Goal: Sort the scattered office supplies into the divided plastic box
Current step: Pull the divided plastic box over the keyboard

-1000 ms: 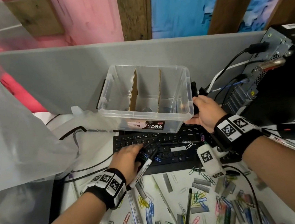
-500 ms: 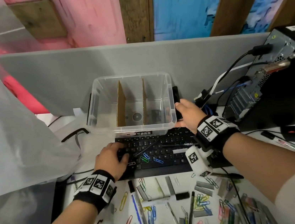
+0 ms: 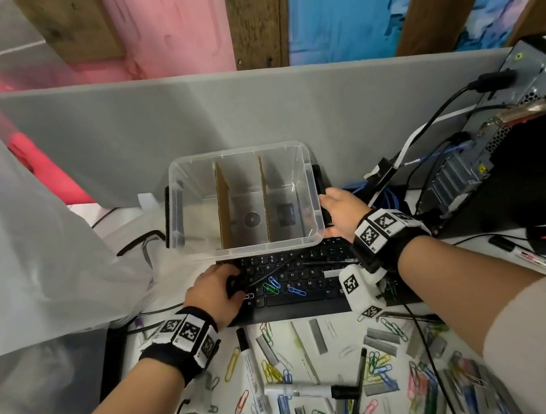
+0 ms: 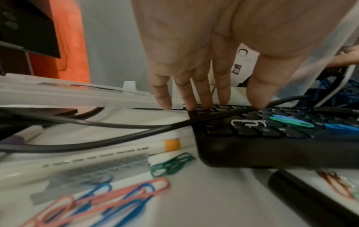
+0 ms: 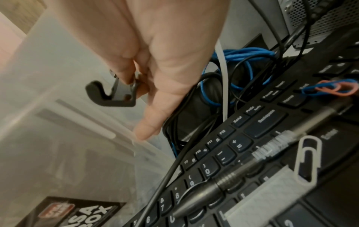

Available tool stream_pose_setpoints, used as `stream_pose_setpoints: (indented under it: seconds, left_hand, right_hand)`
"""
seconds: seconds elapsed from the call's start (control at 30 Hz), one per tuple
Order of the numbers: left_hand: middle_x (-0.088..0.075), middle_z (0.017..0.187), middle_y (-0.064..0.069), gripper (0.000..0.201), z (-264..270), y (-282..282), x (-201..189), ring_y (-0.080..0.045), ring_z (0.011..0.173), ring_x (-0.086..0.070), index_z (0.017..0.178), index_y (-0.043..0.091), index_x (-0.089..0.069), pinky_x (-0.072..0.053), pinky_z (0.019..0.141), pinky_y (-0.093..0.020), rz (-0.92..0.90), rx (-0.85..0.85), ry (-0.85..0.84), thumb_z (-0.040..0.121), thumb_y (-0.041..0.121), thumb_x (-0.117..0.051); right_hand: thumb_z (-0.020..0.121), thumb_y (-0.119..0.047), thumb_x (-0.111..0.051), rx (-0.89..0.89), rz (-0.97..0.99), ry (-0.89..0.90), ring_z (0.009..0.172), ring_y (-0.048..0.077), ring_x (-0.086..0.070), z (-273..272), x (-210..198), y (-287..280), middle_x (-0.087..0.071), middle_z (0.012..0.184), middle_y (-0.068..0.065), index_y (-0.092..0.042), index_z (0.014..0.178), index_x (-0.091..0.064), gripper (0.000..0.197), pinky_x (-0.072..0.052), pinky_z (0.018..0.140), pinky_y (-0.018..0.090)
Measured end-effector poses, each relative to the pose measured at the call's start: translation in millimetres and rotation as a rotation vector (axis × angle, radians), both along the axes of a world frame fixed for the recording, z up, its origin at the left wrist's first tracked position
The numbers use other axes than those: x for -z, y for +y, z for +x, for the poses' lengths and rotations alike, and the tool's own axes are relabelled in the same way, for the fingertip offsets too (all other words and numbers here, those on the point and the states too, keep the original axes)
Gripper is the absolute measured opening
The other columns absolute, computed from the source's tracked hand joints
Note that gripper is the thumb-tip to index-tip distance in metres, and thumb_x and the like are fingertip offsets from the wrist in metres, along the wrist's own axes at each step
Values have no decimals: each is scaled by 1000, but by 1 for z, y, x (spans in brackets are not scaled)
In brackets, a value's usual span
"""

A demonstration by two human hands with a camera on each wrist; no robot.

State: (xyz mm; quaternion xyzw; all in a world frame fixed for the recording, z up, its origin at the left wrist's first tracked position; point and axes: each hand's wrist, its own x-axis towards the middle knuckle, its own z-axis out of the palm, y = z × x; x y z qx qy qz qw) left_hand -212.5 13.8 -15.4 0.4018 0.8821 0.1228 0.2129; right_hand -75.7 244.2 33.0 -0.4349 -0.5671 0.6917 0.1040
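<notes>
Grey partition point(image 3: 252, 106), pink wall point(image 3: 167, 27), blue wall point(image 3: 342, 2), wooden posts point(image 3: 255, 16)

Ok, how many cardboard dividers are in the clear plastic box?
2. The left divider and the right divider stand upright side by side, splitting the box into three compartments. The clear walls hide none.

Head overhead; wrists close; share keyboard point(image 3: 294, 283).
</notes>
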Motion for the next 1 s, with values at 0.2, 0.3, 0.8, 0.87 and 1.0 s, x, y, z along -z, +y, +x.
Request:
stream_pose_setpoints:
  seconds: [0.2, 0.3, 0.8, 0.87, 1.0]
  left_hand:
    - [-52, 126, 5, 46, 2, -1, 1, -19, 113, -54, 125, 26, -54, -45, 96, -37, -35, 35, 38, 80, 31, -65]
    - [-53, 125, 3, 43, 2, -1, -2, -19, 111, -55, 124, 25, -54, -46, 95, -39, -24, 26, 37, 82, 29, -62]
    - [-52, 127, 3, 43, 6, -5, -2, -21, 115, -51, 126, 25, -52, -42, 96, -38, -61, 53, 91, 84, 28, -60]
    - [-50, 124, 3, 39, 11, -5, -3, -22, 115, -47, 123, 27, -54, -40, 95, -39, -49, 67, 158, 85, 28, -59]
    - [-54, 104, 4, 16, 26, -8, -2, -23, 101, -55, 101, 24, -61, -43, 83, -33, 47, 101, 189, 86, 24, -56]
  right_hand:
    - [98, -18, -47, 32, -67, 37, 93, 31, -50, 10, -3, -2, -43, 102, 11, -11, 94, -47, 8, -59, 66, 47]
    - [98, -18, -47, 51, -78, 38, 96, 35, -55, 13, -8, -5, -45, 103, 14, -8, 85, -44, 17, -59, 63, 44]
    - [93, -10, -49, -29, 542, -248, 63, 20, -58, 58, -1, -32, -63, 78, 9, -11, 80, -56, 14, -50, 55, 25]
    - [89, -9, -51, -154, 769, -344, 66, 21, -61, 69, 7, -46, -66, 72, 6, -9, 77, -62, 16, -49, 61, 25]
    - [89, -10, -55, -443, 841, -398, 72, 16, -59, 68, 27, -83, -62, 83, -2, -14, 86, -66, 12, -52, 70, 29]
